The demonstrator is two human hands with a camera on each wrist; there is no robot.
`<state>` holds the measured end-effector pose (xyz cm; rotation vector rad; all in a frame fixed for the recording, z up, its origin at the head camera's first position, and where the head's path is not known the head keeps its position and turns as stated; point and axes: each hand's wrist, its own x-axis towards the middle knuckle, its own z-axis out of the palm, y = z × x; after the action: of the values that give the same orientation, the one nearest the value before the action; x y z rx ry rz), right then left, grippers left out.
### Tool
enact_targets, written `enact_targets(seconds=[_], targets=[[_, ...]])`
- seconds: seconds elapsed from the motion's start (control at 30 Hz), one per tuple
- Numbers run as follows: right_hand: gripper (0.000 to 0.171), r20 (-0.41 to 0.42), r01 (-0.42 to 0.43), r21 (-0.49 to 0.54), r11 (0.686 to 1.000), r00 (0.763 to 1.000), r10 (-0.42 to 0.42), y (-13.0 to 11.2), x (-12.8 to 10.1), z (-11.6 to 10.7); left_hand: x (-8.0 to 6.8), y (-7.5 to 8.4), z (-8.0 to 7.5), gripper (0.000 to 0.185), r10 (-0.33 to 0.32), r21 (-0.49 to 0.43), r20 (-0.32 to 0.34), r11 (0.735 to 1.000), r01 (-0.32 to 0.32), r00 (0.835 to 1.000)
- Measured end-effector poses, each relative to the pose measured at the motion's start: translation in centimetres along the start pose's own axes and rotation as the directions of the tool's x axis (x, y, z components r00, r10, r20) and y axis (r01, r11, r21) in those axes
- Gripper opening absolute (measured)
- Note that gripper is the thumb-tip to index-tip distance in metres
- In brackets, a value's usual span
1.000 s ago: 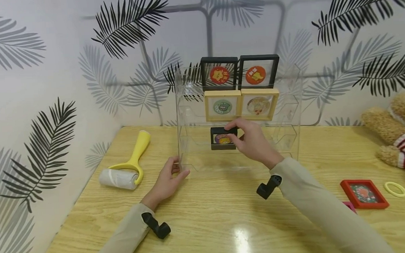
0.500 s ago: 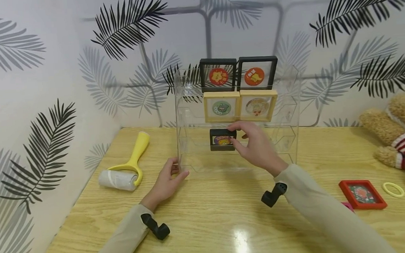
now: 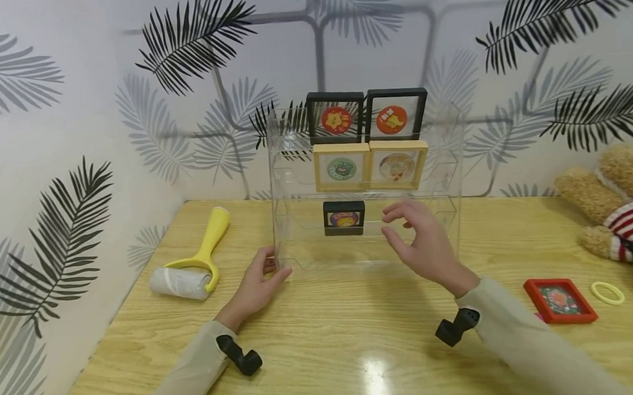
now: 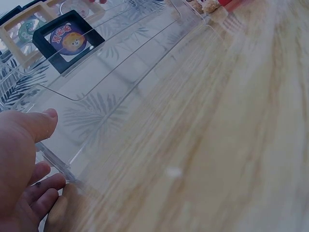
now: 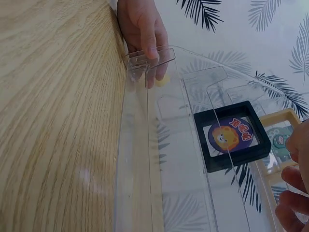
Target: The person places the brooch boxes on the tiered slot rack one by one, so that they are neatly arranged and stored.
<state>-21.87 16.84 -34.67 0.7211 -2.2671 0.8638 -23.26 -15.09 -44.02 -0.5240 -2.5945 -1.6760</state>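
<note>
1. Nearest you, both beige sleeves run off the bottom edge of the head view, and a glare spot sits on the pale, grained wooden table (image 3: 354, 337).
2. Your left hand (image 3: 256, 282) holds the front left corner of the clear acrylic rack (image 3: 286, 234), thumb in front of the wall and fingers curled behind it; the left wrist view cuts off most of the hand.
3. Your right hand (image 3: 424, 243) hovers just in front of the rack's lowest shelf, fingers loosely bent and spread, holding nothing and touching nothing.
4. The small black frame (image 3: 344, 217) stands upright on that lowest shelf, left of your right hand and apart from it. It is square with a thick matte border, and it shows a round purple badge with an orange lion face; the lettering is too small to read.
5. The rack's see-through walls are hard to trace, with only glinting edges and notched side cut-outs showing.
6. On the shelf above stand two pale wooden frames (image 3: 370, 165) side by side; above them, two larger black frames (image 3: 367, 115) with orange-red badges.
7. Left on the table lies a yellow-handled lint roller (image 3: 192, 268). Right lie a red frame (image 3: 559, 300) and a yellow ring (image 3: 607, 293), with something pink mostly hidden behind your sleeve.
8. A fuzzy tan plush toy (image 3: 614, 208) in a striped top is cut off at the right edge.
</note>
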Motion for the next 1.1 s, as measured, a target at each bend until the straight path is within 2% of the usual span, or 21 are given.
enact_targets(seconds=[0.27,0.47,0.7,0.93,1.1], targets=[[0.014,-0.042,-0.01,-0.058,0.998,0.999,0.008,1.9,-2.4,-2.6,-0.1,0.0,-0.1,0.05,0.017,0.002,0.0,1.0,-0.017,1.0],[0.018,-0.039,-0.012,-0.127,0.992,0.999,0.007,3.6,-4.3,-4.4,-0.1,0.3,-0.1,0.049,0.008,-0.004,-0.004,1.0,-0.008,1.0],[0.017,-0.048,-0.024,-0.159,0.987,0.999,0.016,4.5,-5.5,-5.9,-0.8,2.9,-0.4,0.047,0.011,-0.02,0.01,1.0,-0.01,1.0],[0.015,-0.073,-0.113,-0.187,0.976,0.992,0.101,5.9,-6.7,-7.0,-1.1,3.7,-0.4,0.047,-0.01,-0.023,0.017,1.0,0.01,1.0],[0.014,-0.043,-0.158,-0.241,0.958,0.987,0.152,7.1,-7.8,-8.1,-1.1,3.7,-0.4,0.048,-0.01,-0.023,0.018,1.0,0.011,1.0]])
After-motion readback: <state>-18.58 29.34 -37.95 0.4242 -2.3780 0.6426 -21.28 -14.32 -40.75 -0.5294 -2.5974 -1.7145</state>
